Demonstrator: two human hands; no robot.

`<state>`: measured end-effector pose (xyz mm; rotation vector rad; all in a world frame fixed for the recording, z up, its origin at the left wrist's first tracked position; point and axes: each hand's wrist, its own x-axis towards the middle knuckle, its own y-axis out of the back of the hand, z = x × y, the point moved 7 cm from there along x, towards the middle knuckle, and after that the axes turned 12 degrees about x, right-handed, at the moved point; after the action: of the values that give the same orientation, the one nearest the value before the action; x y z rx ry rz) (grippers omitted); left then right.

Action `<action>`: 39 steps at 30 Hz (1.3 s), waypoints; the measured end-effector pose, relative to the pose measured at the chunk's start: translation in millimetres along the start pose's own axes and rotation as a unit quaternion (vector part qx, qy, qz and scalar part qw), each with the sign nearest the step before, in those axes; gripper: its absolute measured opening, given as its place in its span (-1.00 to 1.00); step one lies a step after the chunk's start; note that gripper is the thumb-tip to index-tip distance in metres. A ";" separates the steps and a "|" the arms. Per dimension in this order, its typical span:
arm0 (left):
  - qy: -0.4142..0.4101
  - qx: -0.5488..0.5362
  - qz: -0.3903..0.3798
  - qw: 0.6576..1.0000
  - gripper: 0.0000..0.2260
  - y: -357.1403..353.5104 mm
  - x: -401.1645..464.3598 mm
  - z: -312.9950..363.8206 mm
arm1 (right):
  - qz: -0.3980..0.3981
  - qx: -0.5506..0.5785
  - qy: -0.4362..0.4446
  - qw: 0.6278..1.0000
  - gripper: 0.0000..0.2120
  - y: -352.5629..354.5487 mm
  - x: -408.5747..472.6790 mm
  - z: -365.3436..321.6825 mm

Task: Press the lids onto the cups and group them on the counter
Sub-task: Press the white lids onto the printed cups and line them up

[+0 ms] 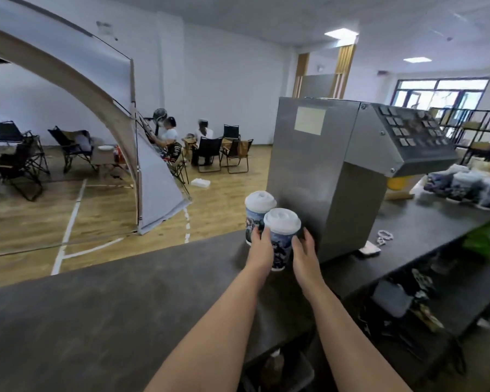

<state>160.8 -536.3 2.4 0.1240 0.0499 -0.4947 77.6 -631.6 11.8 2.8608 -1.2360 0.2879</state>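
A dark counter [125,321] carries a steel machine [331,176] and, just beside its left face, two lidded cups. The near cup [280,247] stands upright between both hands — left hand [259,251] and right hand [304,257] press its sides with straight fingers — touching the far cup [256,210].

Two cups stand on the counter [125,321]: one cup [280,247] nearer and another cup [252,219] behind it, each with one white lid, near lid [282,220] and far lid [260,201]. Two hands flank the near one, left hand [260,250] and right hand [304,254]. One steel machine [323,176] stands beside them, and at the far right perhaps three or four more cups [464,185], too blurred to count.
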 end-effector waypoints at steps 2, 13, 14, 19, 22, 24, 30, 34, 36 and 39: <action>-0.004 -0.002 -0.004 1.000 -0.45 -6.2 3.6 1.4 | -0.019 0.020 0.004 1.000 -0.53 -5.8 2.5 1.8; -0.082 0.046 0.285 0.954 -0.73 177.1 -118.0 0.6 | -0.216 0.213 -0.015 0.953 -0.65 -164.5 -112.8 -10.2; -0.088 0.025 0.302 0.949 -0.70 197.7 -127.7 -5.1 | -0.231 0.217 -0.018 0.949 -0.65 -184.7 -127.0 -13.8; -0.077 -0.043 0.361 0.928 -0.65 295.0 -181.7 -37.9 | -0.316 0.248 -0.077 0.912 -0.66 -273.3 -197.1 -19.0; -0.088 -0.083 0.390 0.913 -0.62 339.0 -217.8 -47.3 | -0.367 0.254 -0.072 0.892 -0.69 -312.6 -243.6 -28.6; -0.093 -0.070 0.413 0.903 -0.64 363.4 -241.1 -54.9 | -0.379 0.258 -0.053 0.887 -0.64 -334.1 -269.1 -31.9; -0.116 -0.025 0.465 0.877 -0.67 412.7 -292.6 -63.5 | -0.384 0.212 -0.013 0.899 -0.65 -371.2 -320.0 -34.1; -0.129 0.050 0.463 0.875 -0.57 429.6 -304.8 -56.8 | -0.388 0.195 -0.008 0.901 -0.59 -380.7 -334.4 -38.8; -0.134 0.068 0.456 0.878 -0.59 436.8 -304.8 -52.7 | -0.377 0.195 -0.001 0.906 -0.58 -382.6 -336.4 -41.5; -0.135 0.088 0.453 0.877 -0.67 443.6 -304.7 -44.0 | -0.347 0.179 0.022 0.920 -0.61 -383.4 -336.8 -44.8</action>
<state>103.5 -0.1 29.7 0.2367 -0.3218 0.4316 121.4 -121.2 21.3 3.3246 -0.1011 0.5894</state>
